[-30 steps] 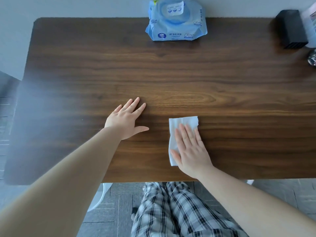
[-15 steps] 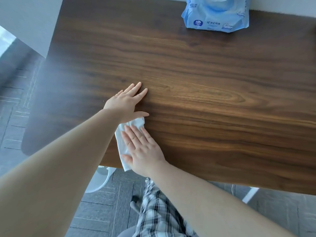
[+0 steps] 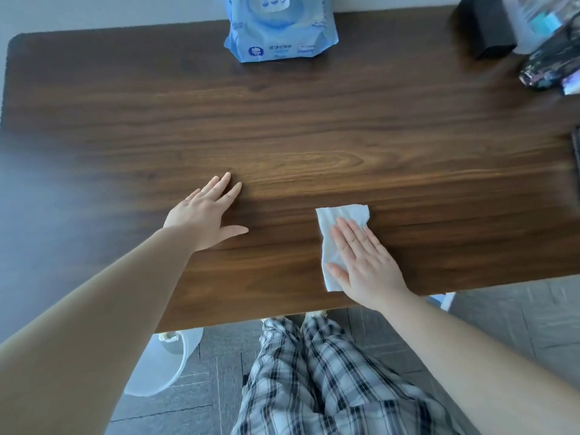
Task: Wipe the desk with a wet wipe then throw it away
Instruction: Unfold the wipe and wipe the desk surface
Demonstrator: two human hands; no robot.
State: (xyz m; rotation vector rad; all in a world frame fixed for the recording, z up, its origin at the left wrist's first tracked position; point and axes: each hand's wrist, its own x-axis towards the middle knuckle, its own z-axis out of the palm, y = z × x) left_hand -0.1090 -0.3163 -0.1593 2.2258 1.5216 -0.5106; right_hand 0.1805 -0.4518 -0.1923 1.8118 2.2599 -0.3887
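Observation:
A white wet wipe (image 3: 339, 221) lies flat on the dark wooden desk (image 3: 314, 127), near the front edge and right of centre. My right hand (image 3: 365, 262) presses flat on the wipe's lower half, fingers stretched out and together. My left hand (image 3: 208, 211) rests palm down on the bare wood to the left, fingers apart, holding nothing. A white waste bin (image 3: 163, 362) stands on the floor under the desk's front edge, partly hidden by my left forearm.
A blue pack of wet wipes (image 3: 279, 26) sits at the back centre of the desk. A black box (image 3: 485, 26) and patterned pouches (image 3: 549, 64) crowd the back right corner. My legs in plaid trousers (image 3: 329, 378) are below the front edge.
My right hand has slid the wipe back to the right, away from my left hand, after sweeping it left beside that hand half a second ago. The left hand stays planted.

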